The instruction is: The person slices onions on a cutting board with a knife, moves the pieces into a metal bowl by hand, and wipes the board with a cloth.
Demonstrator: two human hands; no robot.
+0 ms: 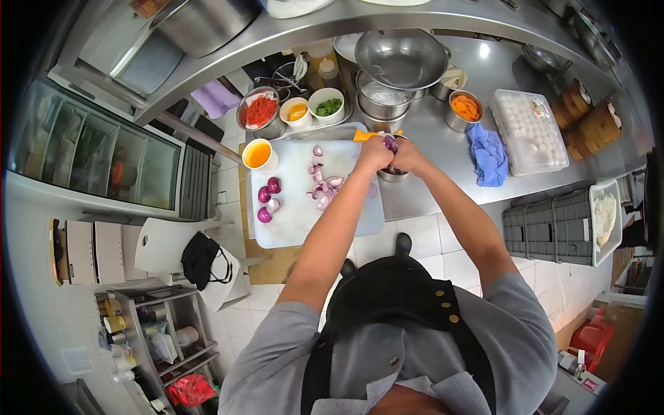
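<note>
My left hand (375, 153) and my right hand (409, 158) meet above a small metal bowl (394, 177) by the right edge of the white cutting board (290, 232). Both are closed around purple red onion pieces (390, 143), which show between them. More onion lies in the bowl, partly hidden by my hands. An orange handle (365, 136) sticks out just beyond my left hand. On the board are cut onion wedges (326, 187) and, farther left, several whole peeled red onions (264, 196).
Behind the board stand shredded carrot (260, 111), chopped greens (328, 107) and a cup of orange liquid (258, 154). Pans (401, 59) sit farther back. To the right are sliced carrots (465, 108), a blue cloth (488, 155) and an egg box (529, 131). A steel shelf (387, 15) overhangs the counter.
</note>
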